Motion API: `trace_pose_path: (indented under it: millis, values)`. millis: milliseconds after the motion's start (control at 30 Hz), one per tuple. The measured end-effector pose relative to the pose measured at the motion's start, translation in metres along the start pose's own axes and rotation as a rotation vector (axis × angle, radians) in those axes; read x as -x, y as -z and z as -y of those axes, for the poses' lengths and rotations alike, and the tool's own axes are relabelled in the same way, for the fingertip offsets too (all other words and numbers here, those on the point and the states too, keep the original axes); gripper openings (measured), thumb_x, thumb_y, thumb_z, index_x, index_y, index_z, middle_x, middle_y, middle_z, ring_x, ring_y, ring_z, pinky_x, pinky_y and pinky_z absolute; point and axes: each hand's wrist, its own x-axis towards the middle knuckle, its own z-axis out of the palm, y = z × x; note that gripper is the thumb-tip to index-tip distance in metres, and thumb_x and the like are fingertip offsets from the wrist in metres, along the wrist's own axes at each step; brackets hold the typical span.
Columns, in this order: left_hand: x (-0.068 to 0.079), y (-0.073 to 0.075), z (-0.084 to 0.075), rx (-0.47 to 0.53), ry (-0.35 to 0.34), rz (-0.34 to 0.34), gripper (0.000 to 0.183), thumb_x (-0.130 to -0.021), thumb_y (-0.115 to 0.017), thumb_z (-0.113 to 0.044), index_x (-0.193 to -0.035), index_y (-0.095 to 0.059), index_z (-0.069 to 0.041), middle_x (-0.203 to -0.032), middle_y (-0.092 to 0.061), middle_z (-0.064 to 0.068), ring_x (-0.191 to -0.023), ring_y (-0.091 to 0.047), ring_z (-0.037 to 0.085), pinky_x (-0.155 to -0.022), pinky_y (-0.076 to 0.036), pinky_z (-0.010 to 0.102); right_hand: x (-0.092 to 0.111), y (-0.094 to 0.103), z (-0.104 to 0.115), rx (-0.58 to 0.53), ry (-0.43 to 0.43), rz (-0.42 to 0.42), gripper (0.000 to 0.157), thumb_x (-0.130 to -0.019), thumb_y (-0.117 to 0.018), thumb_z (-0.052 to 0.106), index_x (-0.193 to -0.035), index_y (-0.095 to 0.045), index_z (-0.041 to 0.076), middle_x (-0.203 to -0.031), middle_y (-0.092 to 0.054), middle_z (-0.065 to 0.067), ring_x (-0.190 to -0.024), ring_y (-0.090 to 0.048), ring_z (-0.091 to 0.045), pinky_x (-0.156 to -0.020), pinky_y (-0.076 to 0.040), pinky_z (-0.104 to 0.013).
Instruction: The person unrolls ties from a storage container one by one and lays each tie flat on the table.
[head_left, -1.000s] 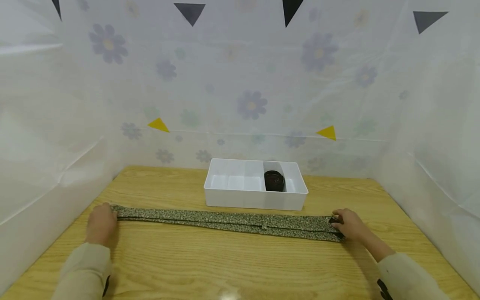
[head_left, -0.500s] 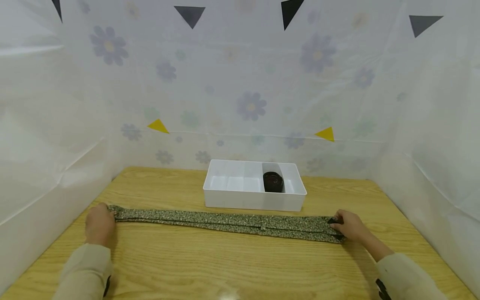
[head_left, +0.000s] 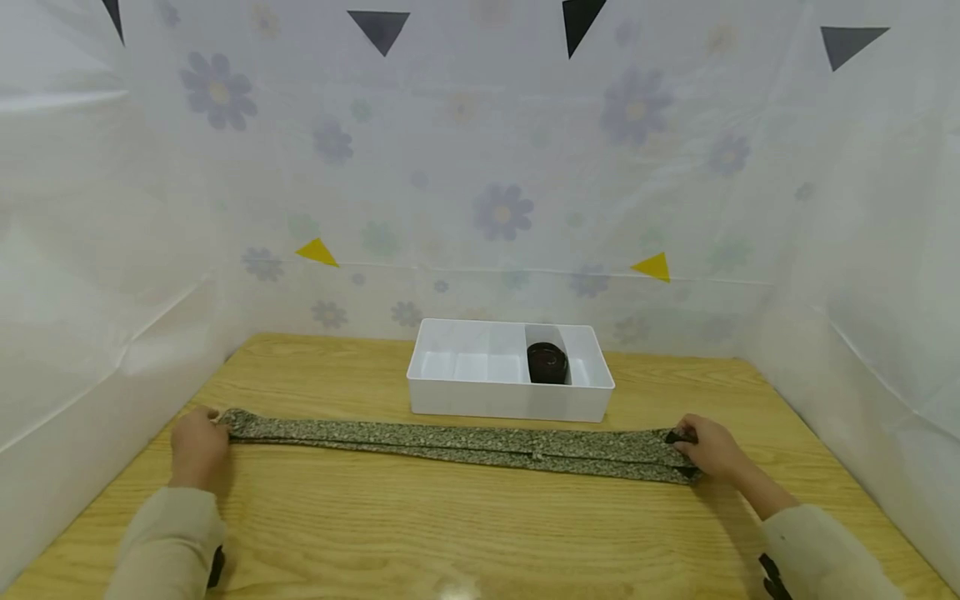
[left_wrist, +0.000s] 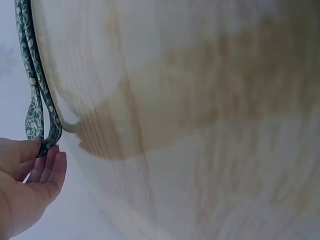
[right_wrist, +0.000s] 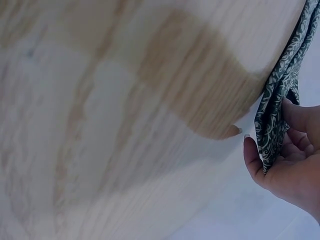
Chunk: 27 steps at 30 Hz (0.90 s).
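Observation:
A green floral-patterned necktie [head_left: 450,440] stretches nearly straight across the table in the head view, its back seam facing up. My left hand [head_left: 199,447] pinches the narrow end; in the left wrist view the thumb and fingers of that hand [left_wrist: 30,182] meet on the tie's tip [left_wrist: 44,135]. At the wide end, my right hand [head_left: 712,450] grips the edge, where black lining shows. In the right wrist view the thumb of my right hand [right_wrist: 295,155] lies over the folded cloth [right_wrist: 272,120], with the fingers behind and under it.
Behind the tie stands a white divided box [head_left: 510,400], with a dark rolled item [head_left: 548,364], perhaps a belt, in one compartment. The wooden table [head_left: 420,533] is bordered by pale flowered sheeting [head_left: 465,150] at the back and sides.
My right hand has shifted slightly right and up, drawing the wide end of the necktie with it. The left hand stays nearly in place.

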Motion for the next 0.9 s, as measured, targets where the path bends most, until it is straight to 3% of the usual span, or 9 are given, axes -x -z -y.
trace_pose_path:
  millis: [200, 333, 633, 900]
  values:
    - [-0.002, -0.001, 0.003, -0.011, -0.033, -0.016, 0.031, -0.087, -0.046, 0.002, -0.105, -0.053, 0.026, -0.102, -0.056, 0.04, -0.095, -0.051, 0.054, -0.087, -0.041, 0.058, -0.001, 0.004, -0.002, 0.023, 0.001, -0.007, 0.016, -0.082, -0.061, -0.003, -0.095, -0.054, -0.009, -0.096, -0.059, -0.029, -0.092, -0.056, -0.047, -0.073, -0.05, -0.049]
    - [-0.002, -0.001, 0.002, 0.023, -0.003, 0.001, 0.031, -0.087, -0.045, 0.001, -0.105, -0.055, 0.024, -0.103, -0.056, 0.039, -0.098, -0.049, 0.054, -0.091, -0.037, 0.058, -0.003, 0.006, -0.002, 0.038, 0.008, -0.009, 0.017, -0.081, -0.061, -0.005, -0.096, -0.054, -0.01, -0.095, -0.059, -0.03, -0.091, -0.056, -0.047, -0.072, -0.049, -0.05]
    - [-0.005, -0.003, -0.001, 0.146, 0.078, 0.04, 0.031, -0.087, -0.048, 0.0, -0.109, -0.054, 0.022, -0.107, -0.055, 0.038, -0.099, -0.047, 0.053, -0.083, -0.043, 0.054, -0.003, 0.011, -0.01, 0.047, -0.028, -0.026, 0.022, -0.081, -0.059, -0.006, -0.102, -0.055, -0.013, -0.097, -0.058, -0.034, -0.089, -0.056, -0.048, -0.069, -0.049, -0.05]
    - [-0.005, -0.002, -0.008, 0.147, 0.078, 0.08, 0.032, -0.088, -0.05, -0.002, -0.111, -0.054, 0.02, -0.107, -0.057, 0.036, -0.1, -0.049, 0.051, -0.087, -0.041, 0.055, 0.0, 0.02, -0.016, 0.05, -0.036, -0.031, 0.024, -0.081, -0.059, -0.006, -0.104, -0.055, -0.012, -0.099, -0.057, -0.034, -0.089, -0.055, -0.048, -0.067, -0.048, -0.05]
